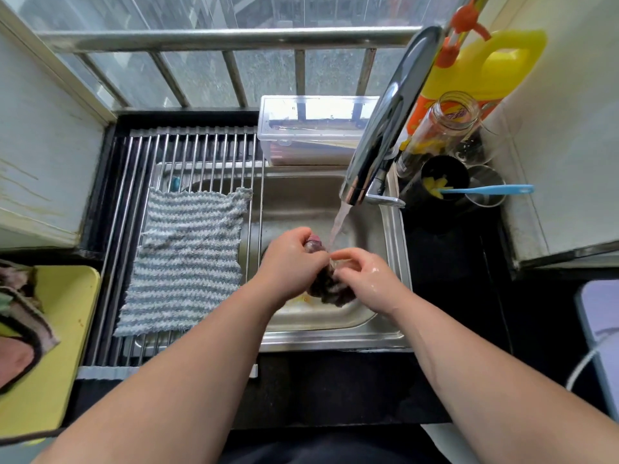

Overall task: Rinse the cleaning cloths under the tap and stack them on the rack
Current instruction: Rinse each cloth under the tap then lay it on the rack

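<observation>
Bare forearms (187, 380) reach over the counter edge, both hands working a dark, bunched wet cloth (330, 291) low in the stainless steel sink (393, 262).

At far left a yellow plastic tray (67, 313) holds a heap of brownish cloths (20, 316), probably waiting for their rinse. Next, a blue-and-white striped cloth (187, 259) lies spread flat on the steel-rod drying rack (134, 169) over the basin's left side, so it can drip into the sink. The left hand (291, 259) has its fingers curled tightly round the dark cloth's upper end; the right hand (365, 276) clasps its lower bulk, keeping it over the basin. Water (338, 226) from the curved chrome tap (385, 122) seems to land where the hands meet, though the exact spot is hard to make out.
</observation>
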